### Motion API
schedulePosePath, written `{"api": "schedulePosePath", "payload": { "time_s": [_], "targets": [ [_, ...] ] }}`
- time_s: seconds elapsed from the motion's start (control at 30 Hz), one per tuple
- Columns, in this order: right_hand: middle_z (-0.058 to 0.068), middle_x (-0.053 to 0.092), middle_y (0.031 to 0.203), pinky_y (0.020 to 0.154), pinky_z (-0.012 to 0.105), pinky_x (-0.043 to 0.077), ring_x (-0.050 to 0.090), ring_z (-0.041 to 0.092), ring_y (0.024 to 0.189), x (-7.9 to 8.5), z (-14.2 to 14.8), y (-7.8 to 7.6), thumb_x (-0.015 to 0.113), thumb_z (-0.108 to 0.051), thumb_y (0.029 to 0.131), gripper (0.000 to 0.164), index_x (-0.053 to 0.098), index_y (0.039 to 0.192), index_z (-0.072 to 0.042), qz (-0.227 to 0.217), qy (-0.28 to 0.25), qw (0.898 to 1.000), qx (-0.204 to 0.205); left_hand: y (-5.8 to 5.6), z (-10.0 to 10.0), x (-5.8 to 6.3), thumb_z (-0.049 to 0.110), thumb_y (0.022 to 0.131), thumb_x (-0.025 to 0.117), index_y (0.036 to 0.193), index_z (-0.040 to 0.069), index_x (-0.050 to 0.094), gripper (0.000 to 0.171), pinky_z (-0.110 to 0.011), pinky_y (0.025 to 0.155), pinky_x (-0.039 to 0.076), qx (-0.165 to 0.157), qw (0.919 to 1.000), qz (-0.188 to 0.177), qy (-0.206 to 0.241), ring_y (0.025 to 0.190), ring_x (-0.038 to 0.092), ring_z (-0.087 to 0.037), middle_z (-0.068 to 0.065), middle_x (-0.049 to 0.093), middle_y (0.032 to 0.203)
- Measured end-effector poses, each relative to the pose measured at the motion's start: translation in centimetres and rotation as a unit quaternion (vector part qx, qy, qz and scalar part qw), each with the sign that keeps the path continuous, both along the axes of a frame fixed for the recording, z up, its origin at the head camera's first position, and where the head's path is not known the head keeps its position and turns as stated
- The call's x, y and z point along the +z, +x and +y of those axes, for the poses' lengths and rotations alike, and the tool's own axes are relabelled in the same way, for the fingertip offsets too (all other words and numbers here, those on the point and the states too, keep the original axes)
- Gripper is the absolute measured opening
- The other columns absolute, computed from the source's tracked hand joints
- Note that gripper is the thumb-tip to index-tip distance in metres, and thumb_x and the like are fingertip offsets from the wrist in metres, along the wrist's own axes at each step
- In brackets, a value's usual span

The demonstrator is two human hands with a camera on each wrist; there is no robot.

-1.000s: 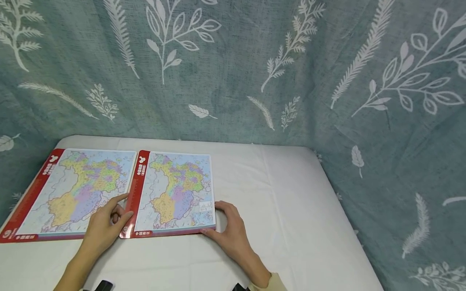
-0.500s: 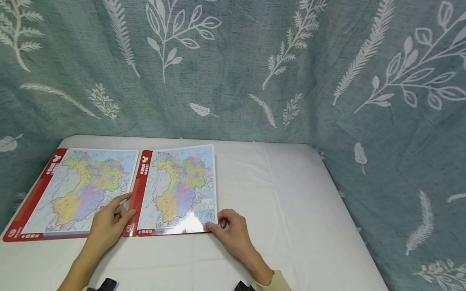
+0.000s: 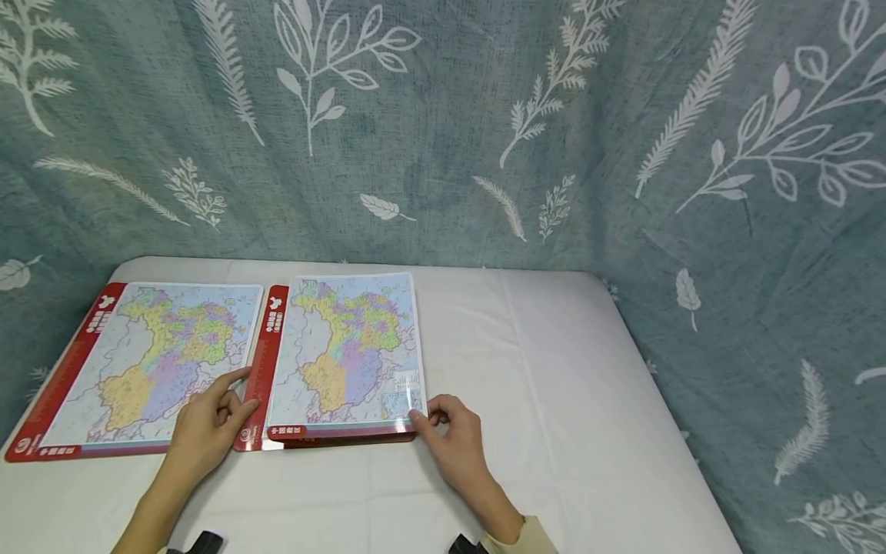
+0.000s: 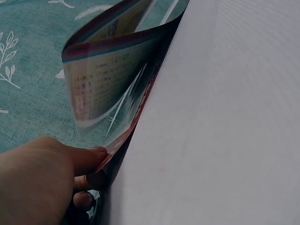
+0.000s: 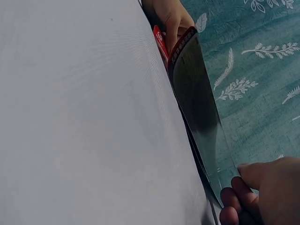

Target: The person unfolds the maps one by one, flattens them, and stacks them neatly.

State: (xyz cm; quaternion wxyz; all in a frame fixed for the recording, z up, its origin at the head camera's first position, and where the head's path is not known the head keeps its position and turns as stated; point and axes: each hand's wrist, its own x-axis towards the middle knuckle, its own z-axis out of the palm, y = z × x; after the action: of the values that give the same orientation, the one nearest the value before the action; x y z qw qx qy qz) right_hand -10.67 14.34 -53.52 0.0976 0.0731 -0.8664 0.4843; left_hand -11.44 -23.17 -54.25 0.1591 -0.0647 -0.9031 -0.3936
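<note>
Two glossy, colourful maps with red left borders lie side by side. My left hand (image 3: pixel 202 423) is at the lower left red border of the right-hand map (image 3: pixel 353 362), which it pinches between thumb and finger. At that map's lower right corner, my right hand (image 3: pixel 455 438) pinches the printed sheet and holds it raised. A dark red edge shows under it, while the red border strip stays low. In the left wrist view the sheet (image 4: pixel 101 84) curls upward, with blurred print on it. The left-hand map (image 3: pixel 173 338) lies flat, partly behind my left hand.
A white cloth (image 3: pixel 526 385) covers the table. Teal fabric (image 3: pixel 443 154) with white leaf patterns hangs behind and at the sides. Dark wrist mounts (image 3: pixel 204 542) show at the bottom edge of the head view.
My right hand has lifted the right-hand map's printed sheet and shifted it slightly to the right, exposing a dark edge beneath. My left hand has kept its hold at the red border.
</note>
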Motion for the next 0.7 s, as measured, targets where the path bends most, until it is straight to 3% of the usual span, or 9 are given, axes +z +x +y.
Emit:
{"api": "schedulePosePath", "payload": {
  "time_s": [0.23, 0.7],
  "targets": [
    [-0.011, 0.059, 0.079, 0.069, 0.025, 0.048, 0.060, 0.013, 0.074, 0.0, 1.0, 0.0, 0.083, -0.020, 0.092, 0.019, 0.066, 0.083, -0.019, 0.023, 0.023, 0.999, -0.011, 0.2, 0.2, 0.3, 0.008, 0.092, 0.081, 0.138, 0.000, 0.062, 0.050, -0.024, 0.050, 0.026, 0.000, 1.0000, -0.007, 0.003, 0.049, 0.032, 0.001, 0.010, 0.050, 0.059],
    [-0.011, 0.062, 0.081, 0.074, 0.025, 0.049, 0.059, 0.007, 0.077, -0.2, 3.2, -0.1, 0.084, -0.019, 0.091, 0.017, 0.068, 0.085, -0.020, 0.019, 0.016, 0.999, -0.043, 0.2, 0.1, 0.5, 0.010, 0.093, 0.080, 0.138, 0.000, 0.061, 0.050, -0.024, 0.049, 0.027, -0.001, 0.9999, -0.010, 0.005, 0.048, 0.033, 0.001, 0.009, 0.052, 0.060]
  ]
}}
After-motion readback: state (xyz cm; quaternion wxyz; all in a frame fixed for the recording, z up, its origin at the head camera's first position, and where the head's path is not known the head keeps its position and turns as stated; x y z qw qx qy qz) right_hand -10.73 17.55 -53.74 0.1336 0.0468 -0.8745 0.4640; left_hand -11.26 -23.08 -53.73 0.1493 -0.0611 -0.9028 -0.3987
